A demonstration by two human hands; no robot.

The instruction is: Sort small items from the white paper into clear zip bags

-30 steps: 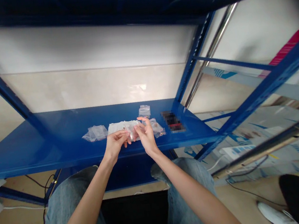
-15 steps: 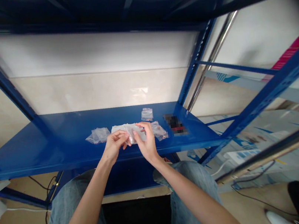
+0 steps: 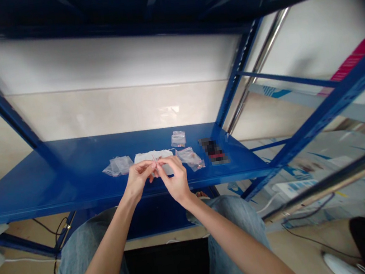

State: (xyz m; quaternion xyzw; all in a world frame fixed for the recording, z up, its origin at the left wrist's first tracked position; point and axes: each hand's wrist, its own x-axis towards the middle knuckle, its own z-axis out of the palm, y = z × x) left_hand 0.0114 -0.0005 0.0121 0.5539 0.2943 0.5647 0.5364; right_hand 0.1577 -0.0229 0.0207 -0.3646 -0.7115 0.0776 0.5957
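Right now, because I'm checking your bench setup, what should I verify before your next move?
Left hand and right hand both over the shelf, fingertips together: ok.
Pinched item identified: cannot tell, too small.
White packet fully visible: not ok, the hands cover part of it.
Left clear bag lying on the shelf, away from the hands: ok.
Top clear bag lying on the shelf, away from the hands: ok.
Blurred object identified: cannot tell.

Bright, flat light filled the view, with a small glare on the wall (image 3: 169,110) ahead of the left hand (image 3: 136,179) and right hand (image 3: 175,178); far to their right, the picture blurred dark and bowed.
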